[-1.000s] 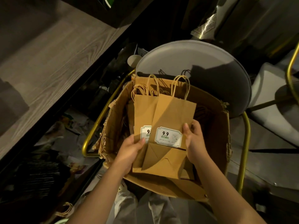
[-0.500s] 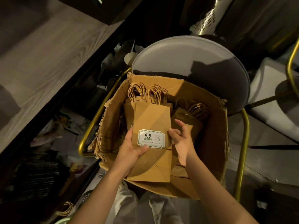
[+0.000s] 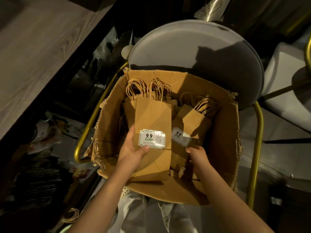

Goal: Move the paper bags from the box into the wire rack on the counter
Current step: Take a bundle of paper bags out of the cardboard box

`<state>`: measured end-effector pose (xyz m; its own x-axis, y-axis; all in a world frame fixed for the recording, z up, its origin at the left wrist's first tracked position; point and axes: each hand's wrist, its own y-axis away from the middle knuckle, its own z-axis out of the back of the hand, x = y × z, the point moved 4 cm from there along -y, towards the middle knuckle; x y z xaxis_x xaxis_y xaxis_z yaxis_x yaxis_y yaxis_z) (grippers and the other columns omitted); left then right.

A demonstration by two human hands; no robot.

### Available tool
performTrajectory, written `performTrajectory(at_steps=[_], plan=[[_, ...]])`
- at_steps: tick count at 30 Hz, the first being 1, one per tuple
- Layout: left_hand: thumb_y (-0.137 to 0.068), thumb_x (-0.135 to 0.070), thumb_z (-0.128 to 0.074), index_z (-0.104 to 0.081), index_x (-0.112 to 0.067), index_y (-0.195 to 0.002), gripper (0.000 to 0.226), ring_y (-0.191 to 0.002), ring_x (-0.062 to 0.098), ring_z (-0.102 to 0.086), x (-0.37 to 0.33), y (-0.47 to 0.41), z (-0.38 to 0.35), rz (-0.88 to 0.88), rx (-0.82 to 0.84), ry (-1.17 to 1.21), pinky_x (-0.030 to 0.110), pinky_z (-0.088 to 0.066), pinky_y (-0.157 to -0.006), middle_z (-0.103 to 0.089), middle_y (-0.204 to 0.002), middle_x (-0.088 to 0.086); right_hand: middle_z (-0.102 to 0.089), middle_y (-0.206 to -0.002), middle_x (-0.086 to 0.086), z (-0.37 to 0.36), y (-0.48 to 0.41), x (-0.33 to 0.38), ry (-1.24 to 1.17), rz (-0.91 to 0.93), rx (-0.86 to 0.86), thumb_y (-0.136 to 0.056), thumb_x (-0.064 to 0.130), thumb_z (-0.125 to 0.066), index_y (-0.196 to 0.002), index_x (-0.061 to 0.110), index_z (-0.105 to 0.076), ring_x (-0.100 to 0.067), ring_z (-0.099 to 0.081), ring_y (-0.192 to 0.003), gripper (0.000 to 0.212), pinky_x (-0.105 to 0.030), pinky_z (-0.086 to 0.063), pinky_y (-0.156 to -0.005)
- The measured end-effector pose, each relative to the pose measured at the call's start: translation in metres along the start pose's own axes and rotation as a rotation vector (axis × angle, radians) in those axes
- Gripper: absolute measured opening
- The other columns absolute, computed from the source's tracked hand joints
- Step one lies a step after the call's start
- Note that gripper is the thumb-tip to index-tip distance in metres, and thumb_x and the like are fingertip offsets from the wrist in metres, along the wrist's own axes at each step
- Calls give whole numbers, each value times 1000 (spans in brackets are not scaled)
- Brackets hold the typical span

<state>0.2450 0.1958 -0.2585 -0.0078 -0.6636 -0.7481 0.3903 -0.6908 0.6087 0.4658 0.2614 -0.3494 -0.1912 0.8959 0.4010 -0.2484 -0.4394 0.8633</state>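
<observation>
Head view: left hand [image 3: 133, 153] fingers clamp front bags [image 3: 153, 118]; right hand [image 3: 199, 159] fingers curl on right bag [image 3: 190, 122].
Risk: thin grip, stack may fan apart.

A worn, open cardboard box [image 3: 223, 148] with ragged flaps fills the centre of the frame. Inside it, flat brown bags with twisted cord handles stand in two bundles. The front bag [image 3: 152, 118] stands upright at centre with its white "9.9" label showing, gripped at its lower left by the left hand [image 3: 133, 152]. Just to its right, the second bag [image 3: 190, 121] leans rightward in shadow, and the right hand [image 3: 199, 158] curls over its lower edge.
</observation>
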Motion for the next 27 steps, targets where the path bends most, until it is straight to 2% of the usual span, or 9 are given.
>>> performTrajectory(at_steps=[4,7,11,12,14,15,18,22,27], plan=[[-86,-6,-66,-19,-38,-149,85,-125,11,-41,6,-6,-5,10,-14,-43,25,-34,-94,-47,-140,-6,-54,-131,-15,-3,-7,-9,-7,-81,-13,-91,10,-59,-140,12,-39,-34,-51,-120,53,-45,-43,-96],[-85,-8,-68,-19,-38,-149,85,-131,18,-41,12,-8,-5,33,-38,-73,34,-36,-103,-48,-141,-5,-56,-128,-14,-4,-11,-11,-35,-114,-14,-92,8,-58,-138,8,-41,-30,-54,-113,49,-39,-42,-85],[-85,-10,-69,-22,-38,-148,84,-126,13,-42,12,-7,-4,23,-41,-77,33,-35,-102,-48,-139,-8,-63,-100,-7,-5,-13,-11,-101,-136,11,-93,8,-56,-131,6,-48,-19,-60,-87,38,-31,-44,-64],[-84,-10,-69,-22,-38,-148,84,-126,13,-42,11,-7,-4,23,-42,-75,32,-35,-102,-49,-138,-8,-64,-103,-9,-7,-14,-12,-110,-145,13,-93,9,-57,-132,7,-49,-21,-61,-92,40,-33,-49,-69],[-85,-10,-69,-21,-38,-148,84,-127,15,-43,10,-7,-4,30,-41,-74,34,-36,-102,-49,-138,-7,-63,-117,-11,-9,-16,-14,-132,-158,6,-92,12,-59,-136,10,-47,-25,-60,-110,45,-42,-50,-91],[-85,-10,-68,-21,-38,-148,84,-127,16,-42,9,-7,-4,32,-41,-75,35,-36,-103,-49,-138,-7,-63,-121,-11,-10,-15,-14,-147,-163,0,-92,12,-59,-137,10,-47,-25,-59,-113,46,-43,-50,-93],[-85,-11,-68,-21,-39,-148,83,-127,15,-42,9,-5,-3,28,-39,-78,35,-35,-102,-49,-138,-8,-61,-119,-10,-11,-13,-12,-196,-163,-35,-93,10,-59,-135,9,-46,-25,-60,-108,44,-31,-49,-68],[-85,-9,-68,-22,-38,-148,84,-128,15,-42,12,-5,-2,33,-38,-62,34,-35,-101,-50,-137,-8,-61,-122,-12,-13,-6,-9,-250,-196,-55,-91,6,-60,-132,7,-48,-28,-58,-117,43,-35,-47,-82],[-84,-11,-70,-21,-39,-149,86,-129,19,-43,16,-5,-3,51,-50,-51,44,-36,-107,-50,-139,-6,-68,-102,-7,-20,-1,-13,-266,-250,6,-87,10,-67,-113,7,-61,-19,-65,-92,27,-29,-48,-67]])
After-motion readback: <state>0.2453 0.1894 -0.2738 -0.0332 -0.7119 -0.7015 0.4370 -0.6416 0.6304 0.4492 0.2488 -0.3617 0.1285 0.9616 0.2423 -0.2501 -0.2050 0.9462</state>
